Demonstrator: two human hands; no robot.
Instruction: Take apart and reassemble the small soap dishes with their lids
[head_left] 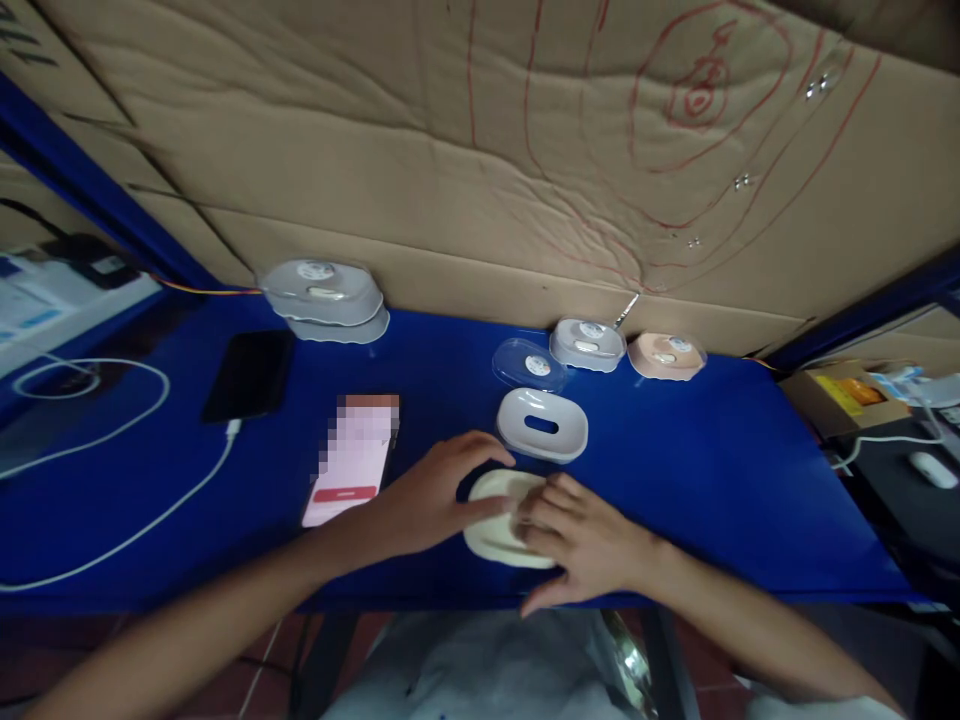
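A cream oval dish (495, 545) that looks like a soap dish lies flat near the table's front edge. My left hand (450, 490) is at its left side, thumb reaching over the dish and fingers spread along the far edge; the hand is open. Over the dish's right part is my right hand (581, 535), its bent fingers slightly blurred and its thumb stretched out apart past the near edge. What lies under those fingertips is hidden. Just behind stands a pale grey oval tray (510, 430) with a slot in its middle, and beyond it a clear lid (517, 365) with a round sticker.
Lidded oval boxes, one grey (587, 348) and one peach (664, 356), stand against the cardboard wall (420, 170); a stacked grey box (330, 305) is at back left. Left are a lit phone (352, 460), a dark phone (249, 375) and a white cable (172, 520).
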